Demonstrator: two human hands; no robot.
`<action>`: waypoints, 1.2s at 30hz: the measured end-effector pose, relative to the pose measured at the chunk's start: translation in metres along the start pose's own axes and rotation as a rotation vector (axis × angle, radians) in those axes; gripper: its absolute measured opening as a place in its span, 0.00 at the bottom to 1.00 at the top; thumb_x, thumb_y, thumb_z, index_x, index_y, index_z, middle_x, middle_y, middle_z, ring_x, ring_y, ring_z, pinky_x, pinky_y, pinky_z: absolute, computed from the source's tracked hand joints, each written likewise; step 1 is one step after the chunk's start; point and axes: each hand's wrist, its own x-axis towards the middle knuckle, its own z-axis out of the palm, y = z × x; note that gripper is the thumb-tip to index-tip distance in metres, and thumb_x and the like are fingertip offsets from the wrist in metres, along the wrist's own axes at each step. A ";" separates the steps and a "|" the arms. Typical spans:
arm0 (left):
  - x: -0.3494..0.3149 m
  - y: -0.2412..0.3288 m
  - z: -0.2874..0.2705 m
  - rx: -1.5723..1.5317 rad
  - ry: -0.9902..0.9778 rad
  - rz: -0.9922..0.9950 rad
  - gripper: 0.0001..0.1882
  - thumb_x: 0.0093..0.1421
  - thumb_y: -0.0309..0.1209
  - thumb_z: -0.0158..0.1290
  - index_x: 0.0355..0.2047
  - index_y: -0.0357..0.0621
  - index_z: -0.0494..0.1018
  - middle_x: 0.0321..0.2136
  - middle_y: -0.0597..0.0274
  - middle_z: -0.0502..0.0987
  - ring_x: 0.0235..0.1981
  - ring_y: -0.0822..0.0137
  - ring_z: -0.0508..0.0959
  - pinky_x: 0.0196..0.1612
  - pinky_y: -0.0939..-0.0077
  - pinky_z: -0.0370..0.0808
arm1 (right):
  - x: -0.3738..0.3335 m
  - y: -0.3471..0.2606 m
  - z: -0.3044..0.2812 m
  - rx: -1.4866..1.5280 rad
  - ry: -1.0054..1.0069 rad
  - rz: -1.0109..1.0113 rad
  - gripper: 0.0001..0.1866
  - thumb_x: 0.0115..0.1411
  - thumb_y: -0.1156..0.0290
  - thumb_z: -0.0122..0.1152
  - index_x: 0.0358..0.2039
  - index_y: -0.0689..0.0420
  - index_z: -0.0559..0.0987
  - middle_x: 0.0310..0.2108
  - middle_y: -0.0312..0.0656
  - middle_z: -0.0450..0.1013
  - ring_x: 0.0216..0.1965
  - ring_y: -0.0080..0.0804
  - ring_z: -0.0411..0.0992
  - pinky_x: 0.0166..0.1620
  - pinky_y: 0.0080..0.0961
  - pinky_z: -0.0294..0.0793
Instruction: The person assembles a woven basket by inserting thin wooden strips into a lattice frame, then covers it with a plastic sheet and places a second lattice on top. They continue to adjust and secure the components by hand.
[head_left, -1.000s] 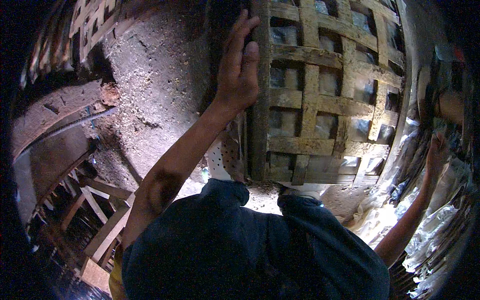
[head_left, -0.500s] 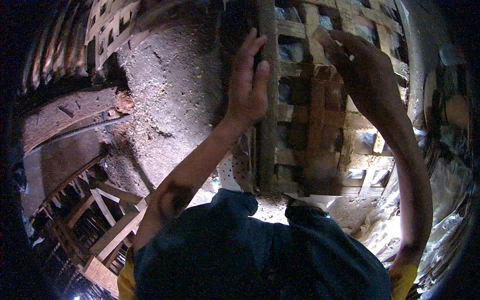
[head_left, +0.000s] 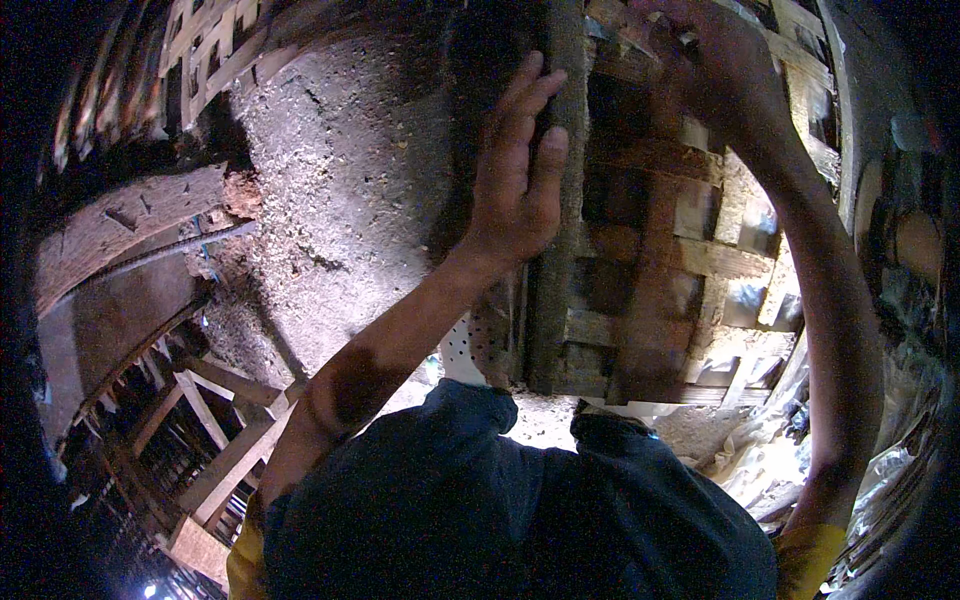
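Observation:
In front of me stands a lattice panel (head_left: 738,258) of crossed pale and brown wooden strips, with square gaps between them. A thick wooden edge beam (head_left: 556,310) runs along its left side. Against this beam rests my left hand (head_left: 515,190), fingers stretched out and thumb apart, holding nothing. My right hand (head_left: 725,65) is over the upper part of the lattice, in shadow near the top edge of the view. Its fingers are bent together at the strips; what they pinch, if anything, is too dark and small to make out.
Rough, crumb-strewn ground (head_left: 340,190) lies to the left. Beyond it are a curved wooden beam (head_left: 135,225) with nails and a wooden frame (head_left: 235,465) at lower left. Another lattice (head_left: 210,45) stands at far left. Crumpled clear plastic sheeting (head_left: 770,465) lies at lower right.
My right hand has moved up and slightly right along the lattice, its fingers still bent together. The lattice and my left hand on its beam appear shifted a little to the right.

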 end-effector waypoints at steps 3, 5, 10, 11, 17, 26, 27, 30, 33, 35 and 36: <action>0.000 0.004 0.002 -0.021 0.003 -0.041 0.22 0.70 0.36 0.44 0.62 0.43 0.64 0.66 0.44 0.60 0.67 0.47 0.60 0.69 0.58 0.54 | 0.003 -0.026 -0.004 0.016 0.046 0.020 0.12 0.58 0.76 0.61 0.43 0.57 0.82 0.37 0.49 0.79 0.35 0.37 0.77 0.41 0.32 0.78; 0.001 0.004 0.001 -0.026 0.006 -0.034 0.22 0.70 0.35 0.44 0.62 0.43 0.65 0.66 0.44 0.60 0.67 0.46 0.60 0.69 0.58 0.55 | 0.003 -0.027 -0.002 0.004 0.069 0.016 0.10 0.58 0.78 0.60 0.41 0.57 0.82 0.35 0.47 0.79 0.34 0.35 0.77 0.40 0.31 0.78; 0.000 0.003 0.003 -0.037 0.022 -0.005 0.22 0.70 0.35 0.44 0.62 0.42 0.65 0.66 0.43 0.60 0.67 0.46 0.61 0.69 0.58 0.55 | 0.004 -0.004 0.004 0.074 0.065 0.118 0.09 0.58 0.78 0.60 0.39 0.57 0.82 0.34 0.44 0.79 0.33 0.34 0.77 0.39 0.29 0.78; 0.000 0.003 0.003 -0.040 0.023 -0.005 0.22 0.70 0.35 0.44 0.62 0.42 0.65 0.66 0.43 0.60 0.67 0.46 0.61 0.69 0.58 0.55 | 0.004 0.001 0.007 0.088 0.078 0.069 0.08 0.59 0.78 0.60 0.39 0.57 0.82 0.35 0.44 0.79 0.33 0.35 0.77 0.39 0.29 0.78; 0.000 0.001 0.002 -0.043 0.023 -0.010 0.23 0.71 0.38 0.42 0.62 0.41 0.65 0.66 0.42 0.60 0.67 0.46 0.61 0.69 0.58 0.55 | -0.011 -0.022 0.012 0.124 0.116 0.049 0.06 0.61 0.77 0.59 0.38 0.58 0.81 0.35 0.46 0.79 0.33 0.36 0.78 0.39 0.30 0.78; 0.001 0.004 0.001 -0.012 0.016 0.000 0.23 0.71 0.38 0.42 0.62 0.42 0.65 0.66 0.43 0.60 0.67 0.46 0.61 0.69 0.58 0.55 | -0.008 -0.010 0.005 0.066 0.028 0.051 0.09 0.57 0.84 0.57 0.36 0.57 0.80 0.33 0.45 0.78 0.32 0.35 0.77 0.39 0.31 0.78; 0.001 0.002 0.002 -0.012 0.016 0.001 0.23 0.71 0.38 0.42 0.62 0.42 0.65 0.66 0.43 0.60 0.67 0.46 0.61 0.69 0.58 0.56 | -0.010 -0.010 0.006 0.054 0.045 -0.002 0.10 0.57 0.85 0.56 0.36 0.59 0.80 0.32 0.45 0.78 0.32 0.35 0.76 0.39 0.31 0.78; 0.001 0.001 0.002 -0.003 0.015 0.015 0.23 0.71 0.38 0.42 0.62 0.42 0.65 0.66 0.43 0.60 0.67 0.46 0.61 0.68 0.58 0.56 | -0.015 0.006 0.010 0.042 -0.007 0.021 0.09 0.62 0.72 0.59 0.43 0.54 0.81 0.36 0.45 0.80 0.35 0.37 0.79 0.39 0.31 0.79; 0.001 0.002 0.002 -0.005 0.026 0.018 0.23 0.71 0.38 0.43 0.61 0.41 0.65 0.66 0.43 0.61 0.66 0.45 0.62 0.68 0.58 0.56 | -0.022 0.014 0.019 -0.016 0.040 0.018 0.10 0.63 0.65 0.62 0.44 0.51 0.83 0.38 0.44 0.82 0.36 0.37 0.81 0.39 0.31 0.79; 0.001 0.003 0.003 -0.014 0.033 0.004 0.23 0.71 0.38 0.43 0.61 0.41 0.65 0.66 0.42 0.61 0.66 0.45 0.62 0.68 0.58 0.56 | -0.027 0.016 0.025 0.010 0.077 -0.026 0.10 0.62 0.67 0.63 0.43 0.51 0.83 0.37 0.44 0.82 0.36 0.36 0.81 0.40 0.31 0.79; 0.002 0.003 0.003 -0.021 0.031 0.001 0.23 0.70 0.38 0.43 0.61 0.41 0.65 0.65 0.42 0.61 0.66 0.45 0.62 0.68 0.58 0.56 | -0.030 0.019 0.029 0.066 0.078 -0.044 0.10 0.62 0.67 0.64 0.43 0.51 0.83 0.37 0.43 0.82 0.36 0.36 0.81 0.40 0.30 0.79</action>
